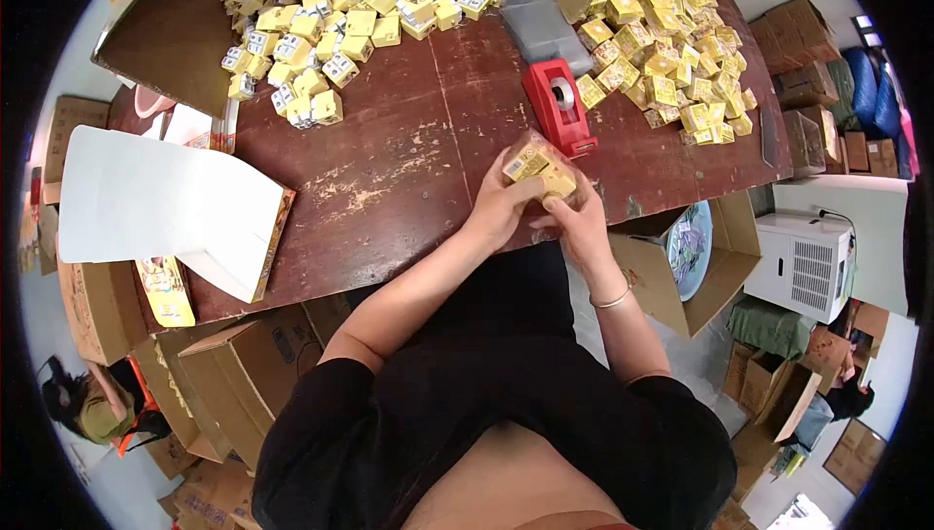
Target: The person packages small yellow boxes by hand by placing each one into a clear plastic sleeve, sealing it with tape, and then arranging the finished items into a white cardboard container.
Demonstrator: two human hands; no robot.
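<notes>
Both hands close on one small yellow box [538,166] just right of the frame's centre, held above the near edge of the table [409,170]. The left hand [501,207] wraps it from the lower left, fingers curled under and thumb up its side; the right hand [576,217] clasps it from the lower right, a thin bangle [613,300] on that wrist. The box is cardboard, squarish, tilted, with printing too small to read.

Just above the hands stands a red tape dispenser [557,105] — plastic, wedge-shaped, a roll showing in its middle — near the box but not touching it. Between the hands and the dispenser there is only a narrow strip of bare wood. To the left of the hands the tabletop runs open — dark red-brown boards, worn and scuffed pale in patches — as far as a large white sheet [156,199] with a printed yellow border, which overhangs the table's left edge.

Across the top of the frame lie two heaps of like yellow boxes: one heap [321,34] at upper left, some showing white-and-grey faces, and a denser heap [671,53] at upper right. Between them sits a grey tray [545,29]. Brown cartons [233,374] crowd the floor at lower left and right, and a white appliance [808,262] with a vented front stands at the right edge.
</notes>
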